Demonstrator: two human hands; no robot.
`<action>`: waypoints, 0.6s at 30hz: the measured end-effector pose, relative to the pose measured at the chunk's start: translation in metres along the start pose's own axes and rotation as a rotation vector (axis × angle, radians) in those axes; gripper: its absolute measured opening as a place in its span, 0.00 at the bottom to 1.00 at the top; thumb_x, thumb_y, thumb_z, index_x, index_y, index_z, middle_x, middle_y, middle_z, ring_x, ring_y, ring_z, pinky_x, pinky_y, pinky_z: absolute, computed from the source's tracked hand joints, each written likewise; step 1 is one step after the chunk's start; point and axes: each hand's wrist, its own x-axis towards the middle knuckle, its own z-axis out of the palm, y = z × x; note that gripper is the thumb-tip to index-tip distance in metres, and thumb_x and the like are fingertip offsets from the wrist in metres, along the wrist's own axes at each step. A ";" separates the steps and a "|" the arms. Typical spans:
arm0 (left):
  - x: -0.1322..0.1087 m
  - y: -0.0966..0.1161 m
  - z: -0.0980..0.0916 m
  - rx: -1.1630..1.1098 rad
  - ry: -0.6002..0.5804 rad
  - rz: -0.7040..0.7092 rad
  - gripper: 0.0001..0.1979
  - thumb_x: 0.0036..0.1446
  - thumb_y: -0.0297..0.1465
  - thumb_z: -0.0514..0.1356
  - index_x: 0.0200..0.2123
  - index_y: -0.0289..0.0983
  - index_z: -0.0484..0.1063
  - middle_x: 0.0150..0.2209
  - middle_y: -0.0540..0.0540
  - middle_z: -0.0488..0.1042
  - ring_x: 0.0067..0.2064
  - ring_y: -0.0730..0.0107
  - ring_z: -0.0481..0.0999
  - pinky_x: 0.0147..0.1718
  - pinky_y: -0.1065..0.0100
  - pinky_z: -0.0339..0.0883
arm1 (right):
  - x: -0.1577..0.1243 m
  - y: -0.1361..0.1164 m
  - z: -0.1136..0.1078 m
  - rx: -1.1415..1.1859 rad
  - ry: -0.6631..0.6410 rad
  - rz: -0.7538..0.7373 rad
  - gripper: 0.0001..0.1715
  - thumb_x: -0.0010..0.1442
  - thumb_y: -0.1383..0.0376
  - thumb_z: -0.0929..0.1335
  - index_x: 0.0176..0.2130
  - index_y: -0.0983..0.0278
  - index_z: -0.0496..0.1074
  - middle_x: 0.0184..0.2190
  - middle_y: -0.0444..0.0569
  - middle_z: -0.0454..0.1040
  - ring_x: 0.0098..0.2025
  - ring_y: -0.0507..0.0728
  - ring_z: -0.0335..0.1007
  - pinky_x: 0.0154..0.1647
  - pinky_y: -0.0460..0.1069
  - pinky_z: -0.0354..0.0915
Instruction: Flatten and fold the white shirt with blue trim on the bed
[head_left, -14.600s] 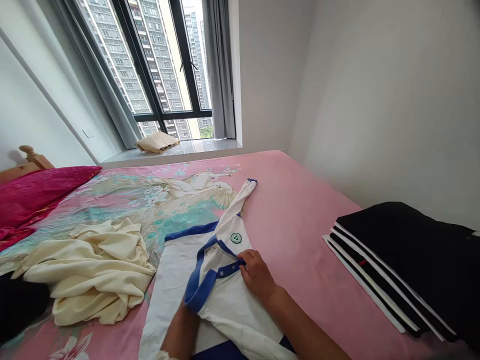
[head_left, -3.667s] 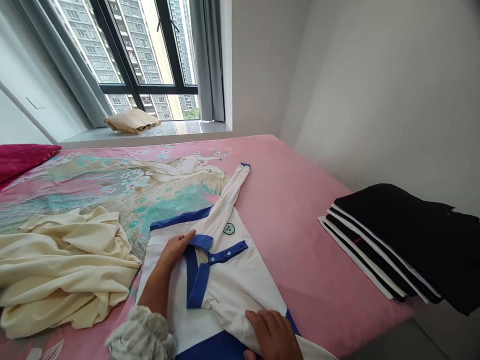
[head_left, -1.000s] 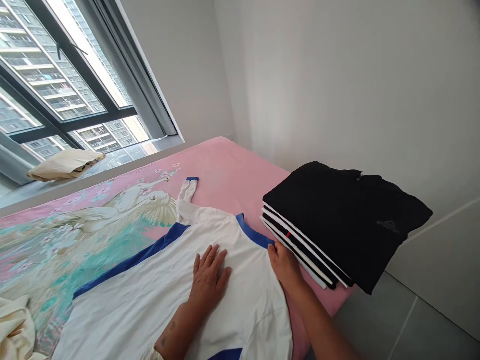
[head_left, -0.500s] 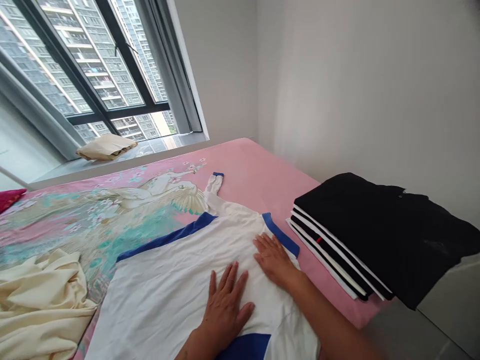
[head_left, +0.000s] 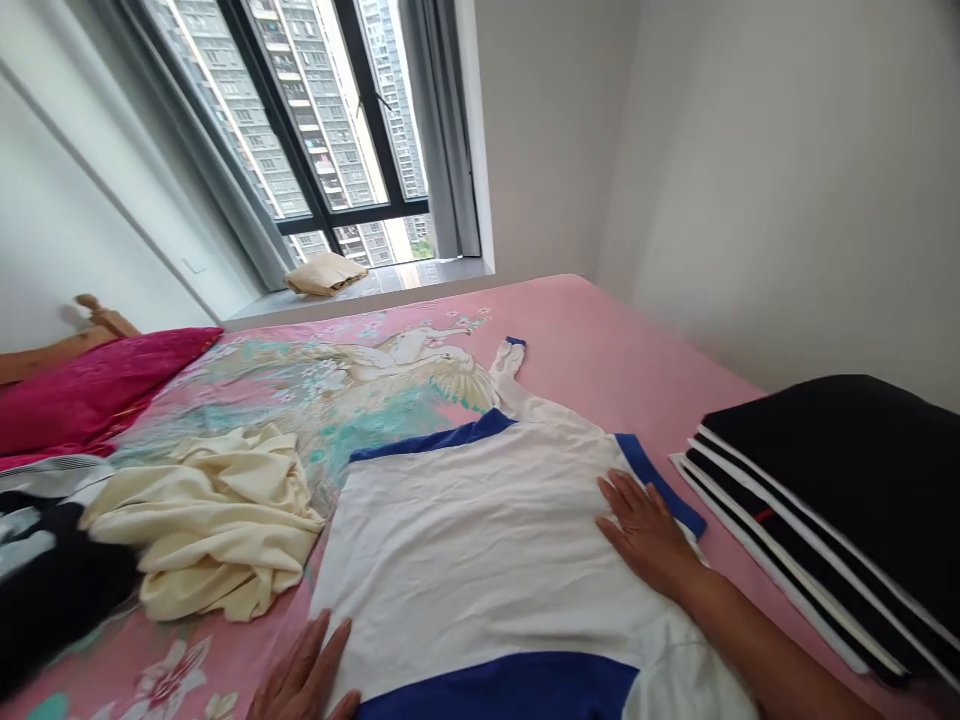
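A white shirt point(head_left: 480, 540) with blue side panels and a blue collar lies spread on the bed, its collar to the right. One sleeve with a blue cuff stretches toward the far side. My right hand point(head_left: 649, 535) rests flat on the shirt just beside the collar, fingers extended. At the shirt's lower left corner, near the hem, is my left hand point(head_left: 304, 675); its fingers are stretched out, and the frame's bottom edge cuts off part of it. Neither hand grips the cloth.
To the right stands a stack of folded black and white clothes point(head_left: 840, 480). A crumpled cream garment point(head_left: 225, 520) and dark clothes point(head_left: 60, 570) lie at left. Behind are a magenta pillow point(head_left: 112, 385), a folded beige cloth point(head_left: 326, 273) on the sill, and the pink bedsheet point(head_left: 585, 340).
My left hand has slid from the middle of the shirt to its lower left corner. My right hand stays by the collar. The view has turned left, bringing the pillow and dark clothes into sight.
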 end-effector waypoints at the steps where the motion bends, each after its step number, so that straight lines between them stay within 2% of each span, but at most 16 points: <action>1: 0.004 -0.002 -0.004 -0.055 0.020 -0.039 0.26 0.56 0.46 0.49 0.57 0.51 0.63 0.63 0.51 0.59 0.63 0.61 0.59 0.61 0.51 0.52 | -0.002 0.003 0.007 -0.021 0.018 -0.011 0.36 0.64 0.48 0.53 0.64 0.60 0.52 0.66 0.49 0.49 0.67 0.59 0.41 0.66 0.63 0.40; 3: 0.024 -0.001 -0.016 -0.161 0.056 -0.152 0.27 0.56 0.46 0.49 0.54 0.41 0.68 0.58 0.43 0.67 0.61 0.58 0.63 0.60 0.53 0.55 | -0.006 0.007 0.020 -0.050 0.084 -0.037 0.36 0.64 0.47 0.52 0.65 0.60 0.50 0.66 0.48 0.49 0.67 0.59 0.42 0.66 0.63 0.41; 5: 0.057 0.002 -0.028 -0.272 0.071 -0.241 0.28 0.55 0.45 0.49 0.52 0.34 0.69 0.55 0.38 0.70 0.58 0.56 0.66 0.59 0.55 0.56 | -0.008 0.010 0.027 -0.066 0.159 -0.074 0.37 0.64 0.47 0.52 0.65 0.59 0.47 0.66 0.48 0.49 0.67 0.59 0.43 0.66 0.63 0.42; 8: 0.117 0.006 -0.036 -0.371 0.048 -0.312 0.22 0.56 0.40 0.49 0.48 0.35 0.70 0.50 0.41 0.75 0.53 0.59 0.71 0.54 0.62 0.62 | -0.011 0.009 0.029 -0.087 0.250 -0.122 0.37 0.64 0.46 0.51 0.66 0.59 0.43 0.66 0.49 0.50 0.66 0.60 0.45 0.65 0.63 0.43; 11: 0.177 0.007 -0.030 -0.409 0.050 -0.346 0.19 0.57 0.35 0.50 0.49 0.35 0.69 0.51 0.40 0.74 0.53 0.61 0.71 0.52 0.65 0.63 | -0.012 0.007 0.027 -0.102 0.303 -0.148 0.38 0.64 0.46 0.50 0.67 0.59 0.41 0.66 0.50 0.50 0.66 0.61 0.46 0.65 0.62 0.44; 13: 0.211 0.006 -0.023 -0.437 0.061 -0.378 0.20 0.58 0.32 0.52 0.52 0.32 0.66 0.53 0.37 0.71 0.54 0.61 0.71 0.53 0.62 0.62 | -0.012 0.007 0.028 -0.105 0.325 -0.160 0.39 0.64 0.45 0.50 0.67 0.59 0.41 0.66 0.51 0.50 0.65 0.61 0.47 0.65 0.62 0.44; 16: 0.254 0.003 -0.018 -0.484 0.077 -0.379 0.20 0.58 0.32 0.55 0.54 0.33 0.64 0.57 0.38 0.67 0.56 0.60 0.68 0.55 0.55 0.59 | -0.009 0.009 0.031 -0.114 0.334 -0.171 0.37 0.64 0.46 0.50 0.66 0.59 0.42 0.65 0.51 0.50 0.65 0.62 0.48 0.64 0.63 0.45; 18: 0.277 -0.001 -0.018 -0.519 0.079 -0.349 0.19 0.57 0.31 0.57 0.52 0.35 0.65 0.58 0.39 0.65 0.59 0.59 0.63 0.57 0.51 0.56 | -0.008 0.010 0.032 -0.126 0.313 -0.173 0.37 0.64 0.47 0.51 0.66 0.59 0.42 0.65 0.51 0.51 0.65 0.62 0.48 0.65 0.63 0.45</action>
